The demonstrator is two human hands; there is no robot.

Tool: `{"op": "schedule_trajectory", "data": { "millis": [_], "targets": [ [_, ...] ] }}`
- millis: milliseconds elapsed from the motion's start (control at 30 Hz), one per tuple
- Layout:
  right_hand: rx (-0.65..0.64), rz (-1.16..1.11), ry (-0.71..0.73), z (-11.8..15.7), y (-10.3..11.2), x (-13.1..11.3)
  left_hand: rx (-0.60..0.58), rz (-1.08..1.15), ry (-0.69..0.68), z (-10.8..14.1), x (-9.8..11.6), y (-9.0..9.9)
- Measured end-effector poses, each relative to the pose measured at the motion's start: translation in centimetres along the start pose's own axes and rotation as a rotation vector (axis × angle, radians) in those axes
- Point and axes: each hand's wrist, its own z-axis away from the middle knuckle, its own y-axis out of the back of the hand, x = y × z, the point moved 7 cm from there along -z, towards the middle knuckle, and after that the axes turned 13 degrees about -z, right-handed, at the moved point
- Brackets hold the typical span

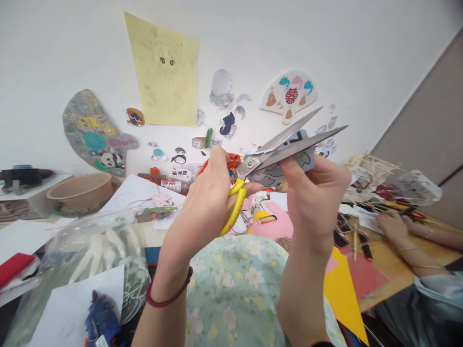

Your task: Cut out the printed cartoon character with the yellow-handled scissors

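In the head view my left hand is closed around the yellow and red handles of a pair of scissors. The blades are spread apart and point up to the right. A grey printed paper piece with black marks lies between and behind the blades, partly hidden by them. My right hand pinches this paper at its right side, thumb towards me. Below both hands is a floral pale-green cloth.
Paper fans and cutouts, including a white fan, are on the wall behind. At left are a plastic bag and a round tan bowl. Pink paper lies beyond the cloth. Another person's hand rests at right near thin sticks.
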Motion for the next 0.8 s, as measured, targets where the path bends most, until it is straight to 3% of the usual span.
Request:
{"op": "schedule_trajectory", "data": {
  "millis": [800],
  "targets": [
    [0.002, 0.004, -0.008, -0.06, -0.15, -0.49, 0.03, -0.098, -0.01, 0.01, -0.15, 0.22]
  ]
}}
